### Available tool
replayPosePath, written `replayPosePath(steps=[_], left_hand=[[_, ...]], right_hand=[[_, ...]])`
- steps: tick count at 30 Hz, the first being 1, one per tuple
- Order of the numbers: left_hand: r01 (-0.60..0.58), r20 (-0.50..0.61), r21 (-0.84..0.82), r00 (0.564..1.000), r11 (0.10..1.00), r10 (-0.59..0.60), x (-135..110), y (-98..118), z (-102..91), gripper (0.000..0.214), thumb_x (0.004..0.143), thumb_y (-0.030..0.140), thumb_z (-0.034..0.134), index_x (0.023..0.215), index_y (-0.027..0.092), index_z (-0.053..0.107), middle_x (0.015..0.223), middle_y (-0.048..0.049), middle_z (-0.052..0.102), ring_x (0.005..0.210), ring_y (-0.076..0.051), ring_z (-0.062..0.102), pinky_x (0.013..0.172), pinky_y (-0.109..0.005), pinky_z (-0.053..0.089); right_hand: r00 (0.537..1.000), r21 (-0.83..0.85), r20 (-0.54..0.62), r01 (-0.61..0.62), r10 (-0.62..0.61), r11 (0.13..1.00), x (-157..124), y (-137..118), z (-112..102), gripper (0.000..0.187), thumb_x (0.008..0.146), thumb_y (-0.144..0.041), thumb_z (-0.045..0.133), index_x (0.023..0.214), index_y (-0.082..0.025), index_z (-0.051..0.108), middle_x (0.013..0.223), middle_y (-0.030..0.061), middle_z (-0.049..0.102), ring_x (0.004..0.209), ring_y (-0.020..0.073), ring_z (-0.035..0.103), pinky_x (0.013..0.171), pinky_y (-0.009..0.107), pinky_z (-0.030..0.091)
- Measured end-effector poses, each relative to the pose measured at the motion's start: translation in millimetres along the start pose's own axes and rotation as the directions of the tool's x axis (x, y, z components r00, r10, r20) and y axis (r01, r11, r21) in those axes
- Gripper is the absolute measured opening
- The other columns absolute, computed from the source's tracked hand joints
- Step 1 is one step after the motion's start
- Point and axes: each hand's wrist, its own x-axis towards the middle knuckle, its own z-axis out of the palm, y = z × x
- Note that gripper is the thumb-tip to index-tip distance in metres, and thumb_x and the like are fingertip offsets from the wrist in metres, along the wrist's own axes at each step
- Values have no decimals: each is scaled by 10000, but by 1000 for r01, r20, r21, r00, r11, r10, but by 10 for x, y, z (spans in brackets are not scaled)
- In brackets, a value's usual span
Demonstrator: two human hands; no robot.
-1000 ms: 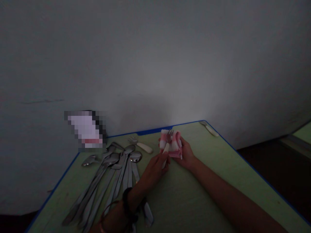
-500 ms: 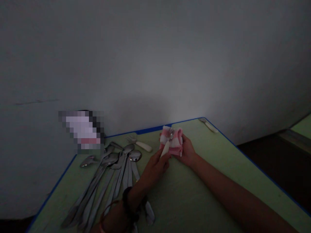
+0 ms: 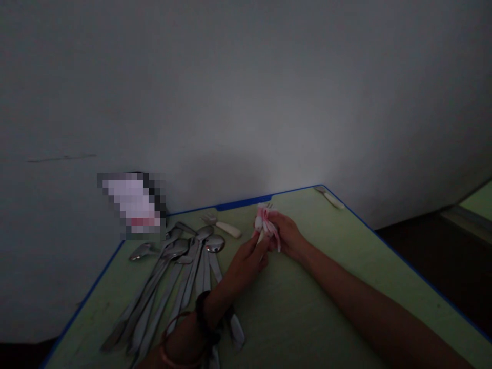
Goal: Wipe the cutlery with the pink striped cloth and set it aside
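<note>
- While the left hand (image 3: 246, 262) grips a white-handled fork (image 3: 261, 238) low on its handle, the fork's head points up and away from the person, leaning slightly right.
- Right hand (image 3: 291, 237): fingers closed on a pink-and-white cloth (image 3: 266, 219), bunched against the fork; tine tips show just above the cloth; its hold on the metal beneath is hidden.
- Key relation: fork between the two hands, above the surface (image 3: 307, 292); handle end with the left hand, head end with cloth and right hand; long axis running forward from the left fingers.
- Second fork (image 3: 229, 229): lying beyond and to the left of the held one, long axis mostly crosswise, pale handle end towards the hands; left hand nearer.
- Spoons (image 3: 215, 243), a loose heap: left of the left hand, bowls at the far end, handles running back towards the person.
- One further white-handled utensil (image 3: 333, 200): by the far right corner, right hand nearer, type unclear.
</note>
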Motion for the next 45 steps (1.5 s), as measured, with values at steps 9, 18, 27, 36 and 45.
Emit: replayPosePath(steps=[9,18,27,36,45], left_hand=[[34,-16,-26,999,999,-35,17,-56,0,350,827,504,442,839,167,541,584,45,436,519,-98,406,504,-208,349],[-3,9,5,1000,1000,3,3,58,8,324,834,475,414,761,174,505,578,36,441,531,-108,416,499,-219,347],[5,17,34,1000,999,-5,1,53,0,322,838,455,413,688,179,483,557,37,440,515,-109,411,512,-223,347],[11,14,28,1000,1000,-11,30,-86,-6,315,832,463,432,766,175,540,601,24,468,557,-117,442,549,-223,385],[-36,43,86,999,996,33,-8,-23,30,353,842,485,431,842,157,560,673,16,484,603,-114,433,551,-214,365]], right_hand=[[978,178,131,-182,160,967,-15,-83,-5,185,771,-310,480,816,-160,578,568,-5,589,481,134,546,444,251,453],[991,30,78,-112,109,993,-51,-55,24,247,757,-371,618,854,-146,590,642,14,650,495,124,577,460,237,460],[986,50,111,-130,124,990,-52,-78,39,156,783,-238,529,844,-118,608,658,59,682,538,157,623,488,254,485],[997,74,63,-58,53,996,-44,-33,27,171,753,-283,623,844,-147,575,653,34,680,530,138,615,491,237,478],[994,114,77,-83,74,990,-25,-53,36,458,778,-613,484,782,-159,545,579,33,636,472,135,580,443,233,447]])
